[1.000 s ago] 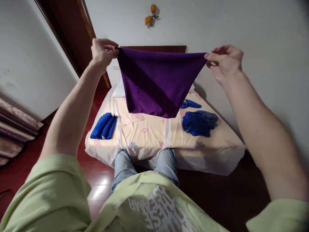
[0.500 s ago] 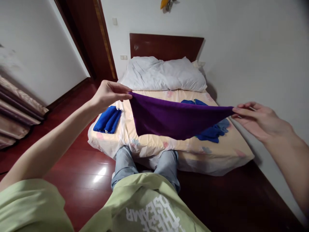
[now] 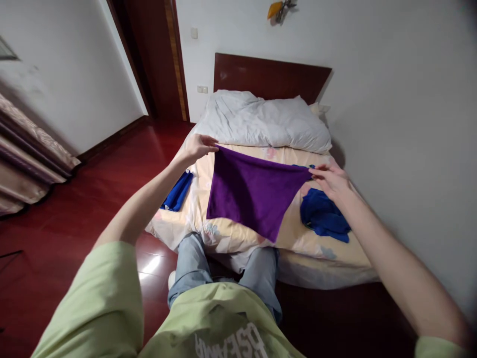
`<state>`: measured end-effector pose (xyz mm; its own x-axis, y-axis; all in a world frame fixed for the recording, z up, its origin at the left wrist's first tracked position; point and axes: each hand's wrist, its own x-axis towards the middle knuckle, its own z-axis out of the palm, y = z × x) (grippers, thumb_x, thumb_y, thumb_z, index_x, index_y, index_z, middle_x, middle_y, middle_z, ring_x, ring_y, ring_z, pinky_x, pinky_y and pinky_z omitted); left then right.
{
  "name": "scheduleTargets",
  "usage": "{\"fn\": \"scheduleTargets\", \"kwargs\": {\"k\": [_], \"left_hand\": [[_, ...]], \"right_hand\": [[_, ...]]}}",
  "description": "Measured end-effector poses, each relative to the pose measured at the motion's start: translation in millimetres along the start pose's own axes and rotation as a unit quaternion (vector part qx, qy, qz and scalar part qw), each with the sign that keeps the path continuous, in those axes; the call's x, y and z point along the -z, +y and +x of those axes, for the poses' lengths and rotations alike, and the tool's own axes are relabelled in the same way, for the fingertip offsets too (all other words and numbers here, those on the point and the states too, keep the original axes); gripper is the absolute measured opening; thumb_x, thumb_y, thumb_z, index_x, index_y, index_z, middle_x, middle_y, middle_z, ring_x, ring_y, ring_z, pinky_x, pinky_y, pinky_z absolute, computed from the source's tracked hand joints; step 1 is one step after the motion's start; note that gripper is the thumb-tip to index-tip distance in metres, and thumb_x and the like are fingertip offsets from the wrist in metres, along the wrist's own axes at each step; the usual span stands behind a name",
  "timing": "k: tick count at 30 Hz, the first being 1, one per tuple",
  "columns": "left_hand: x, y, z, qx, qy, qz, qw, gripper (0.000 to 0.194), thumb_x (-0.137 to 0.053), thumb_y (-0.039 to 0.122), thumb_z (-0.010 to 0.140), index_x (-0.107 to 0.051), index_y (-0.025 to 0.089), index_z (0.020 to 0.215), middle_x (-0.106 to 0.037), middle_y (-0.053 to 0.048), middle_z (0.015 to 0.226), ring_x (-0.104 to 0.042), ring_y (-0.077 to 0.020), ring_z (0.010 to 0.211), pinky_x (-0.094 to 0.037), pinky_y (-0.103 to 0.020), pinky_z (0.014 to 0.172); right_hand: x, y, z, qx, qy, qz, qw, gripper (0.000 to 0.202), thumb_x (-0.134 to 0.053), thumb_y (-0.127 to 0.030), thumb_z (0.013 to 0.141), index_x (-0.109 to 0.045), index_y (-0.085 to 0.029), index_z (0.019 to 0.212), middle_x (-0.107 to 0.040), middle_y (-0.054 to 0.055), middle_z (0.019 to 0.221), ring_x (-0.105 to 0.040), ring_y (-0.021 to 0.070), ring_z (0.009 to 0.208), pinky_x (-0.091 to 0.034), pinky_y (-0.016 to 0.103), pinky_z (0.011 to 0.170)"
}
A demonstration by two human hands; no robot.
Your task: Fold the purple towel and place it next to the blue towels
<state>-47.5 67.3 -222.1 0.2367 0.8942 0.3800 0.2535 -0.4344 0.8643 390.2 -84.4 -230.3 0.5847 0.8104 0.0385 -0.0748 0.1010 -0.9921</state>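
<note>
A plain purple cloth point(image 3: 253, 191) is stretched between my two hands over the bed. My left hand point(image 3: 201, 148) pinches its far left corner. The far right corner is pinched in my right hand point(image 3: 331, 180). From there the cloth hangs down toward me, its lower edge just above or on the sheet; I cannot tell which. To the left lies a folded blue cloth point(image 3: 179, 193), partly hidden by my left forearm. A crumpled blue cloth point(image 3: 323, 215) rests on the bed below my right hand.
The bed has a floral sheet point(image 3: 219, 236) and a white pillow or quilt point(image 3: 268, 119) against the dark wooden headboard point(image 3: 272, 74). My legs stand at its near edge. A striped curtain point(image 3: 33, 154) hangs at the left, and a wall point(image 3: 402, 124) runs along the right.
My hands have lowered the purple cloth and moved forward over the bed. The right hand has come left, so the cloth is less taut and more of its face shows.
</note>
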Motion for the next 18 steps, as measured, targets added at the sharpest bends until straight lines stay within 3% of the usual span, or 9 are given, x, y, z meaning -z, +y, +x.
{"fn": "scheduleTargets", "kwargs": {"k": [3,5,8,10,13,16,18], "left_hand": [[4.2,0.2,19.2,-0.092,0.057,0.017,0.994,0.043,-0.090,0.025,0.066,-0.080,0.013,0.106,-0.078,-0.008,0.084,-0.071,-0.0198,0.077,-0.057,-0.030,0.070],[9.2,-2.1,17.5,-0.140,0.097,0.033,0.985,0.041,-0.088,0.028,0.069,-0.080,0.014,0.107,-0.078,-0.008,0.086,-0.071,-0.0195,0.080,-0.057,-0.029,0.072],[11.7,-22.7,-11.1,-0.164,0.129,0.066,0.976,0.035,-0.087,0.036,0.073,-0.081,0.016,0.102,-0.078,-0.008,0.087,-0.071,-0.0184,0.080,-0.054,-0.027,0.071],[5.7,-51.5,-45.5,-0.152,0.125,0.090,0.976,0.032,-0.086,0.040,0.076,-0.082,0.017,0.098,-0.077,-0.007,0.086,-0.069,-0.0170,0.076,-0.053,-0.026,0.069],[-16.6,-111.6,-112.4,-0.069,0.086,0.128,0.986,0.025,-0.077,0.038,0.082,-0.082,0.019,0.097,-0.076,-0.007,0.083,-0.065,-0.0158,0.070,-0.051,-0.026,0.067],[-47.8,-173.4,-184.3,0.108,-0.013,0.191,0.976,0.028,-0.070,0.025,0.079,-0.080,0.019,0.104,-0.077,-0.006,0.083,-0.066,-0.0183,0.074,-0.053,-0.028,0.072],[-67.3,-204.7,-226.2,0.197,-0.074,0.207,0.955,0.040,-0.066,0.023,0.077,-0.077,0.020,0.116,-0.079,-0.004,0.089,-0.069,-0.0208,0.085,-0.055,-0.030,0.081]], "right_hand": [[-14.9,7.1,22.5,0.123,0.017,0.015,0.992,0.042,-0.094,-0.008,0.053,-0.057,-0.017,0.071,-0.060,-0.003,0.072,-0.060,0.0090,0.069,-0.053,0.024,0.070],[-14.1,17.3,29.5,0.194,0.017,0.027,0.981,0.043,-0.094,-0.014,0.054,-0.057,-0.018,0.075,-0.061,-0.002,0.077,-0.061,0.0105,0.075,-0.055,0.028,0.081],[-2.7,55.6,25.0,0.233,0.008,0.003,0.973,0.047,-0.095,-0.030,0.055,-0.058,-0.019,0.080,-0.061,-0.002,0.082,-0.063,0.0129,0.079,-0.057,0.033,0.086],[6.7,100.5,10.1,0.207,-0.005,-0.034,0.978,0.049,-0.095,-0.038,0.053,-0.060,-0.019,0.083,-0.062,-0.002,0.081,-0.062,0.0131,0.075,-0.057,0.033,0.081],[17.6,189.8,-30.5,0.090,-0.033,-0.082,0.992,0.051,-0.094,-0.044,0.050,-0.063,-0.018,0.082,-0.066,0.000,0.079,-0.063,0.0142,0.072,-0.055,0.030,0.074],[23.8,279.5,-81.2,-0.043,-0.042,-0.104,0.993,0.056,-0.092,-0.052,0.044,-0.064,-0.019,0.080,-0.068,0.001,0.075,-0.065,0.0168,0.070,-0.055,0.031,0.069],[26.8,323.8,-109.1,-0.096,-0.009,-0.108,0.989,0.058,-0.091,-0.055,0.041,-0.063,-0.020,0.078,-0.068,0.002,0.073,-0.067,0.0198,0.071,-0.057,0.034,0.070]]}}
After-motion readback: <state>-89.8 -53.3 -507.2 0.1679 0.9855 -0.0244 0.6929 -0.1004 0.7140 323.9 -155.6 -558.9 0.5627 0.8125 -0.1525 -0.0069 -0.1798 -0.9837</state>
